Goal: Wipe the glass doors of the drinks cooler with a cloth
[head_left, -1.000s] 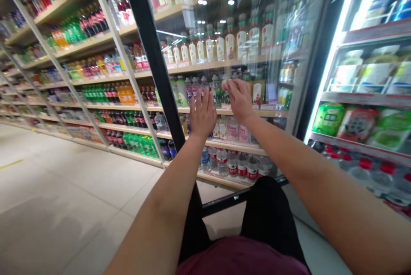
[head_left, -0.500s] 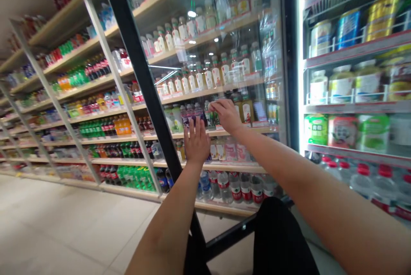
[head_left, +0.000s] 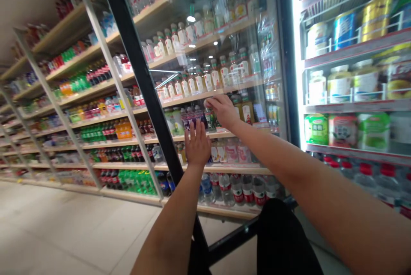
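Note:
A glass door [head_left: 199,5] with a black frame [head_left: 141,61] stands ajar in front of me, with bottles visible through the pane. My left hand [head_left: 197,146] lies flat against the glass, fingers spread, near the frame's left side. Higher and to the right, my right hand [head_left: 223,111] is closed at the glass. Its fingers pinch a small pale wad [head_left: 207,103], mostly hidden, whose material I cannot make out.
To the right is a lit fridge [head_left: 356,106] with cans, bottles and pouches on its racks. Long wooden shelves [head_left: 112,140] full of drinks run off to the left. My legs [head_left: 282,236] are by the door's bottom bar [head_left: 237,234], above a tiled floor [head_left: 73,232].
My view has tilted up and shifted to the right. The right hand has moved slightly left along the glass, nearer to the left hand, which stays flat on the pane.

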The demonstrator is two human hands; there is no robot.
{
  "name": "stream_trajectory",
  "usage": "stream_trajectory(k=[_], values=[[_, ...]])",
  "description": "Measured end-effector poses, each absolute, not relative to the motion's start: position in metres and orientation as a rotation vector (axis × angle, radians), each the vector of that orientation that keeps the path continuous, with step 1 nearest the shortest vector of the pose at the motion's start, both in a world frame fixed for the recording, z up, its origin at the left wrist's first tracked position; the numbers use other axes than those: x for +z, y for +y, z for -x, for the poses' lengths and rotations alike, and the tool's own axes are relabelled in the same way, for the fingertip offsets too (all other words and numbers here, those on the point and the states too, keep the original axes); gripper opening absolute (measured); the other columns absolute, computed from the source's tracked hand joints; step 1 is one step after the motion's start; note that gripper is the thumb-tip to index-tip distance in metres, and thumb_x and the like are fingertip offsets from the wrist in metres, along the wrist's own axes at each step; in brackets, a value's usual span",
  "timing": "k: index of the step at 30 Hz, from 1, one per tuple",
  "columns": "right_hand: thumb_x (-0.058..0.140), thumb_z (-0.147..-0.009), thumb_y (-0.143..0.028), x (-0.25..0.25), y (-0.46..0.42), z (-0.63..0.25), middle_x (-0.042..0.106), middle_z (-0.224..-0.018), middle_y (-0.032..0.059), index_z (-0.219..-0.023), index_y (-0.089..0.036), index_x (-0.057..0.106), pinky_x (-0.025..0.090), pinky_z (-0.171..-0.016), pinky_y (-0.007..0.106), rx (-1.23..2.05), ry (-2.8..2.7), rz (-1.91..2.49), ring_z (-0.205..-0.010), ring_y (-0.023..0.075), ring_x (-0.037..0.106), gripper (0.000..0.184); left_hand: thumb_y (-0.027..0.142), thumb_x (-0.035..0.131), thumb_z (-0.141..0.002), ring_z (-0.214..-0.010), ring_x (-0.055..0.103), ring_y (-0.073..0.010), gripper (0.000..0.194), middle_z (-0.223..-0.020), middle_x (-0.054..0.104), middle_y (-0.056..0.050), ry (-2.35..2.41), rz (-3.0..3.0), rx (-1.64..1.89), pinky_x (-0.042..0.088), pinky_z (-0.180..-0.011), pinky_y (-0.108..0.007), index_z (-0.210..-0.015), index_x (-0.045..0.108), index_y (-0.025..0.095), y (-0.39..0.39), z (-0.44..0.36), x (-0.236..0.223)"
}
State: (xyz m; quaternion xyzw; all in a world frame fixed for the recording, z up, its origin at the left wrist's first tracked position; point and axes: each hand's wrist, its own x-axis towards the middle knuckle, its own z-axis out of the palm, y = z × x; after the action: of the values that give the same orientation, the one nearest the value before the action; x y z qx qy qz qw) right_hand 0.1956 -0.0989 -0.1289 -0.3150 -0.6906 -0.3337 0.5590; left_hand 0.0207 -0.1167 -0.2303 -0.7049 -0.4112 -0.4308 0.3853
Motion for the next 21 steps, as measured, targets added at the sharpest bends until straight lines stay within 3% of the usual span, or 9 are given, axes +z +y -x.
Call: stream_trajectory(k=[3,9,14,21], values=[[0.050,-0.106,-0.006,-0.115,-0.097,-0.187,0.068,-0.116,0.0118,-0.117,-0.021,0.075,0.048,-0.104,0.041,-0.770,-1.512,0.793,-0.112,0.0273,0.060,0.031,0.022,0.049,-0.107,-0.162,0.021,-0.0358,0.062,-0.170,0.030,-0.016,-1.050,1.791,-1.087,0.020,-0.134,-0.062,-0.167,0.039,0.010,-0.117,-0.020,-0.230],[0.053,-0.106,-0.009,-0.117,-0.105,-0.177,0.070,-0.112,0.0075,-0.107,-0.024,0.075,0.049,-0.103,0.035,-0.914,-1.700,0.668,-0.109,0.0240,0.060,0.027,0.021,0.050,-0.106,-0.162,0.018,-0.0353,0.061,-0.171,0.027,-0.016,-1.082,1.821,-1.085,0.018,-0.134,-0.061,-0.165,0.041,0.008,-0.119,-0.022,-0.229],[0.047,-0.108,-0.012,-0.120,-0.105,-0.182,0.069,-0.108,0.0104,-0.108,-0.022,0.074,0.050,-0.098,0.040,-0.911,-1.567,0.687,-0.105,0.0269,0.060,0.029,0.023,0.050,-0.108,-0.162,0.016,-0.0324,0.060,-0.172,0.025,-0.015,-1.134,1.812,-1.009,0.018,-0.136,-0.056,-0.165,0.041,0.008,-0.124,-0.025,-0.231],[0.053,-0.104,-0.018,-0.139,-0.104,-0.199,0.071,-0.114,0.0124,-0.117,-0.021,0.075,0.049,-0.099,0.043,-0.975,-1.737,0.603,-0.107,0.0296,0.061,0.025,0.032,0.056,-0.107,-0.162,0.021,-0.0321,0.065,-0.173,0.026,-0.012,-1.153,1.650,-0.848,0.030,-0.132,-0.054,-0.166,0.041,0.011,-0.119,-0.028,-0.240]])
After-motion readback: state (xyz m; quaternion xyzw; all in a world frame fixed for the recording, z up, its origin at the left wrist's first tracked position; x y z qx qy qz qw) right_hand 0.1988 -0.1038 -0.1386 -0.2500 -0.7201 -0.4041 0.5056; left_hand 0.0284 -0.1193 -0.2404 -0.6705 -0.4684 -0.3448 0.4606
